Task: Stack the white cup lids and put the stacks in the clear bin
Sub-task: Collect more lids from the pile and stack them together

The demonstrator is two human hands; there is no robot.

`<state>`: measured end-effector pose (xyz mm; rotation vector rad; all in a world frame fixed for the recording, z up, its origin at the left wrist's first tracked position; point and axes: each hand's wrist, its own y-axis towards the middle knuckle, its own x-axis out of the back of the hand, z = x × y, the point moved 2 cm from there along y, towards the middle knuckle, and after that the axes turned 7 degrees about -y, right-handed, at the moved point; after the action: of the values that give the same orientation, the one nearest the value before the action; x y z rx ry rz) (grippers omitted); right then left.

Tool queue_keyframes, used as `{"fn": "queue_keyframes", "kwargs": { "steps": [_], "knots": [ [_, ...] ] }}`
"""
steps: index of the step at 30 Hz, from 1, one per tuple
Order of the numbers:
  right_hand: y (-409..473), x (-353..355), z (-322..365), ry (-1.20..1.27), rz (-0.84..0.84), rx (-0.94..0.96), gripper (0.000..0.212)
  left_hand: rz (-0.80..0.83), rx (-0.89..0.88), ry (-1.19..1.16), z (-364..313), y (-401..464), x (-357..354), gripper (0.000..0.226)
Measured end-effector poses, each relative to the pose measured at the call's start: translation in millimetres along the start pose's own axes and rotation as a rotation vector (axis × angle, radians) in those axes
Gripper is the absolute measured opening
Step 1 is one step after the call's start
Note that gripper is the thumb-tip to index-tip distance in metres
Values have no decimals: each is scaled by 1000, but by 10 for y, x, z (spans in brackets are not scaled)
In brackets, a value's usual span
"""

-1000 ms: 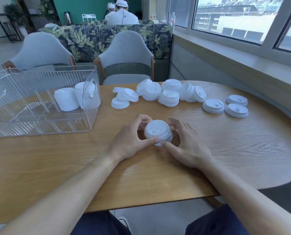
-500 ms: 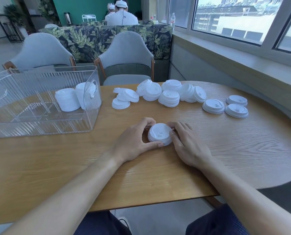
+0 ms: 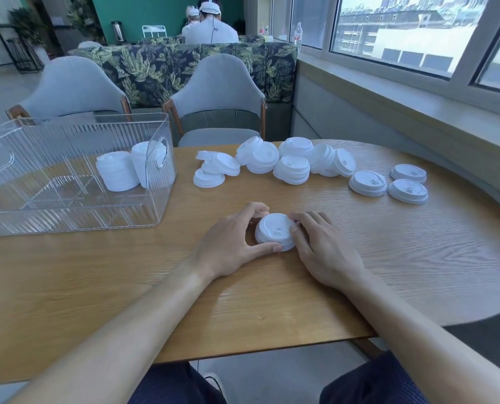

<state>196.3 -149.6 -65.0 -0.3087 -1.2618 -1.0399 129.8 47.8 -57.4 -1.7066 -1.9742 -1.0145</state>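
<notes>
Both forearms are seen bare to the frame edge; no sleeves, watch or rings noted on left hand or right hand. Dark navy trousers are worn.

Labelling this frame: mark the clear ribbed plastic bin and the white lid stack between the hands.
clear ribbed plastic bin (image 3: 76, 211), head view, front wall.
white lid stack (image 3: 275, 230), head view, top lid.
</notes>
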Motion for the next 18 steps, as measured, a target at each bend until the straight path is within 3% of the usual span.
{"fn": "queue_keyframes", "kwargs": {
  "steps": [11,18],
  "knots": [
    [26,-6,-18,39,-45,5,34,3,13,31,38,28,-21,67],
    [1,4,-5,30,-62,25,35,43,4,71,-19,-1,-12,81]
  ]
}}
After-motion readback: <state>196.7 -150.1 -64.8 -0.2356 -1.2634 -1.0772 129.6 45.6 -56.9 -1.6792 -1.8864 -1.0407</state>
